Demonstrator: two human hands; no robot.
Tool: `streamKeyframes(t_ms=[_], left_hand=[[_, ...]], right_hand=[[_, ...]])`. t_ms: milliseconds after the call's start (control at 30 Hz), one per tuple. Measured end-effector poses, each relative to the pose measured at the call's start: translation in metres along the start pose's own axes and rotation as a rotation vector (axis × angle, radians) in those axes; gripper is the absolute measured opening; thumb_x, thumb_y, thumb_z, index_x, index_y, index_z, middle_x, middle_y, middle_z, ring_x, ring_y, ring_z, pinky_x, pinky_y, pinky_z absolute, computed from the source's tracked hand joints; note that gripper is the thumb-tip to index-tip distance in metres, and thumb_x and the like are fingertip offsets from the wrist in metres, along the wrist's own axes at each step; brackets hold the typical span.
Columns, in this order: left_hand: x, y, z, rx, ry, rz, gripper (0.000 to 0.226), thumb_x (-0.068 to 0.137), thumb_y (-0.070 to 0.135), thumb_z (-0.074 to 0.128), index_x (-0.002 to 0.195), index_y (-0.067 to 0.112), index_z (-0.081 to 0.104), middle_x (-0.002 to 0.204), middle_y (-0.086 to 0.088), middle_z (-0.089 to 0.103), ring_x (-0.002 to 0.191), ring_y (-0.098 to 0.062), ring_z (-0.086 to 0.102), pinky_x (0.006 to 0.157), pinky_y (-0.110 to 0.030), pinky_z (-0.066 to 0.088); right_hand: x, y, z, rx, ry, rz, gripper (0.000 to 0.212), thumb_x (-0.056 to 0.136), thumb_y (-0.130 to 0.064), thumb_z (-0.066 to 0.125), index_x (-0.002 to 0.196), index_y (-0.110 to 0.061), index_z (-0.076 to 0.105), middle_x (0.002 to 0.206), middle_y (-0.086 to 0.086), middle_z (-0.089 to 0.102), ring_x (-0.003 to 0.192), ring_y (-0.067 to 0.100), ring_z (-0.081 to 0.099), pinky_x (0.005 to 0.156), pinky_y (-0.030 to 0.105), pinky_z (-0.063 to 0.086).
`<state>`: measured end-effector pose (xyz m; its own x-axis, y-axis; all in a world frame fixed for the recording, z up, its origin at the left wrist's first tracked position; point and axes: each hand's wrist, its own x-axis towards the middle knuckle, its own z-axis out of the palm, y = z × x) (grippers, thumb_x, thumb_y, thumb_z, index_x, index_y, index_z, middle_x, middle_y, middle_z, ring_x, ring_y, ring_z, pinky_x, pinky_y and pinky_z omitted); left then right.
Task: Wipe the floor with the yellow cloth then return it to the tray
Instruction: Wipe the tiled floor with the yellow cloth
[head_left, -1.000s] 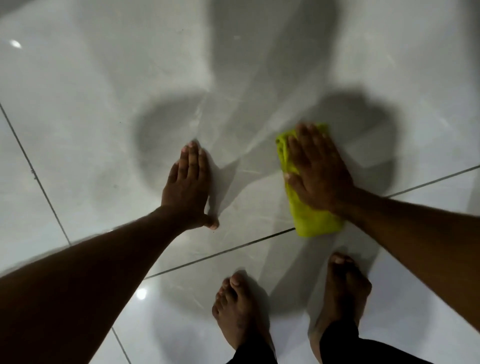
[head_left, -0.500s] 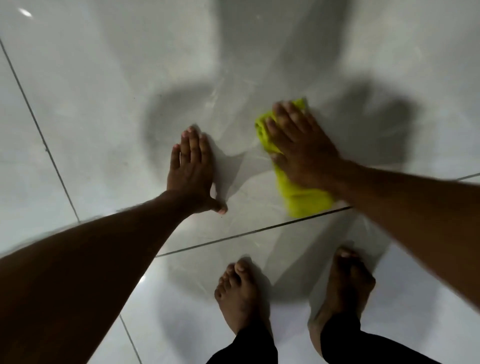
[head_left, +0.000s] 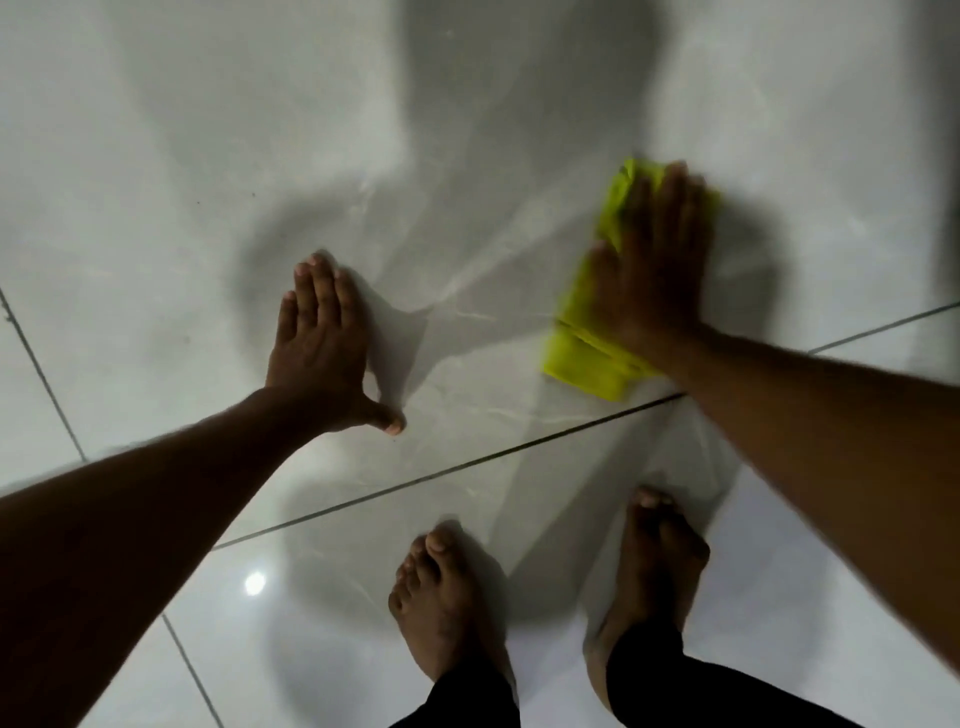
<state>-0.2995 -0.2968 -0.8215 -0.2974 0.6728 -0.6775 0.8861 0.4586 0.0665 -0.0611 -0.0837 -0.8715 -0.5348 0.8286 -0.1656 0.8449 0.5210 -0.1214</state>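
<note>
The yellow cloth (head_left: 587, 353) lies folded on the glossy grey tiled floor (head_left: 467, 156), right of centre. My right hand (head_left: 649, 270) presses flat on top of it with the fingers stretched forward, covering its middle; it looks blurred from motion. My left hand (head_left: 322, 348) rests flat on the bare floor to the left, palm down, fingers together and thumb out, holding nothing. The tray is out of view.
My two bare feet (head_left: 447, 603) stand at the bottom, just behind a dark grout line (head_left: 441, 473) that crosses the tiles diagonally. Another grout line (head_left: 41, 374) runs down the left side. Shadows of my arms fall on the floor.
My right hand has slid the yellow cloth to the right and slightly away from my left hand. My left hand stays planted on the floor.
</note>
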Motion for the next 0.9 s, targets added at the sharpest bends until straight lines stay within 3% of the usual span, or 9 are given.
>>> streamKeyframes(t_ms=[67, 167, 367, 467, 600, 733, 800, 833, 900], left_hand=[[0.000, 0.000, 0.001, 0.016, 0.005, -0.004, 0.176, 0.024, 0.081, 0.074, 0.143, 0.000, -0.026, 0.154, -0.027, -0.028, 0.142, -0.039, -0.027, 0.118, -0.049, -0.008], [0.001, 0.001, -0.001, 0.046, -0.011, -0.027, 0.177, 0.023, 0.082, 0.074, 0.144, -0.003, -0.023, 0.154, -0.029, -0.025, 0.143, -0.041, -0.024, 0.119, -0.051, -0.005], [0.001, 0.007, -0.004, 0.109, -0.022, -0.075, 0.177, 0.022, 0.081, 0.075, 0.142, -0.004, -0.025, 0.154, -0.030, -0.023, 0.144, -0.042, -0.021, 0.118, -0.052, -0.006], [-0.002, 0.014, -0.009, 0.125, -0.045, -0.111, 0.175, 0.025, 0.076, 0.079, 0.143, -0.006, -0.021, 0.155, -0.031, -0.020, 0.144, -0.043, -0.019, 0.117, -0.053, -0.006], [-0.001, 0.042, -0.020, 0.106, -0.094, -0.172, 0.165, 0.034, 0.062, 0.087, 0.144, -0.009, -0.013, 0.153, -0.036, -0.016, 0.143, -0.047, -0.017, 0.118, -0.054, -0.003], [0.010, 0.086, -0.029, -0.198, -0.025, -0.148, 0.151, 0.046, 0.069, 0.079, 0.146, -0.009, -0.003, 0.155, -0.035, -0.007, 0.144, -0.047, -0.011, 0.117, -0.053, -0.001], [0.014, 0.111, -0.030, -0.447, 0.121, -0.216, 0.124, 0.059, 0.071, 0.071, 0.143, -0.006, 0.021, 0.151, -0.031, 0.023, 0.142, -0.046, 0.016, 0.116, -0.051, 0.016], [0.016, 0.122, -0.029, -0.533, 0.192, -0.271, 0.105, 0.064, 0.067, 0.069, 0.135, -0.002, 0.036, 0.141, -0.026, 0.040, 0.134, -0.045, 0.032, 0.110, -0.050, 0.029], [0.018, 0.139, -0.026, -0.563, 0.207, -0.369, 0.073, 0.070, 0.055, 0.070, 0.121, 0.007, 0.050, 0.123, -0.017, 0.052, 0.117, -0.039, 0.048, 0.096, -0.049, 0.042]], right_hand=[[0.009, -0.061, 0.009, 0.072, 0.050, -0.039, 0.071, 0.093, -0.045, 0.038, 0.153, -0.010, 0.023, 0.160, 0.025, 0.021, 0.148, 0.045, 0.015, 0.120, 0.061, 0.014], [-0.039, -0.113, 0.017, 0.111, -0.006, -0.330, 0.069, 0.093, -0.042, 0.041, 0.152, -0.009, 0.026, 0.160, 0.023, 0.022, 0.149, 0.042, 0.014, 0.119, 0.059, 0.016], [-0.076, -0.026, 0.014, -0.086, -0.151, -0.896, 0.072, 0.094, -0.050, 0.043, 0.154, -0.014, 0.024, 0.162, 0.014, 0.022, 0.151, 0.033, 0.017, 0.122, 0.051, 0.021], [-0.056, -0.005, 0.005, -0.158, -0.227, -1.009, 0.077, 0.092, -0.053, 0.044, 0.155, -0.016, 0.018, 0.163, 0.012, 0.018, 0.151, 0.031, 0.015, 0.123, 0.048, 0.016], [-0.080, -0.027, -0.011, -0.111, -0.270, -0.770, 0.084, 0.084, -0.048, 0.057, 0.152, -0.011, 0.025, 0.161, 0.017, 0.022, 0.149, 0.036, 0.021, 0.121, 0.051, 0.023], [-0.127, -0.037, -0.025, 0.093, -0.135, -0.064, 0.072, 0.090, -0.048, 0.056, 0.143, -0.002, 0.041, 0.144, 0.024, 0.047, 0.131, 0.043, 0.046, 0.109, 0.053, 0.036], [-0.141, -0.035, -0.032, 0.098, -0.165, 0.272, 0.070, 0.089, -0.049, 0.054, 0.140, -0.001, 0.042, 0.132, 0.023, 0.053, 0.118, 0.042, 0.050, 0.099, 0.050, 0.040], [-0.145, -0.033, -0.035, 0.096, -0.215, 0.351, 0.070, 0.086, -0.049, 0.057, 0.137, -0.002, 0.044, 0.127, 0.023, 0.055, 0.114, 0.041, 0.051, 0.095, 0.050, 0.041], [-0.149, -0.031, -0.038, 0.137, -0.300, 0.431, 0.065, 0.082, -0.047, 0.064, 0.128, -0.004, 0.048, 0.121, 0.021, 0.057, 0.111, 0.041, 0.052, 0.092, 0.049, 0.043]])
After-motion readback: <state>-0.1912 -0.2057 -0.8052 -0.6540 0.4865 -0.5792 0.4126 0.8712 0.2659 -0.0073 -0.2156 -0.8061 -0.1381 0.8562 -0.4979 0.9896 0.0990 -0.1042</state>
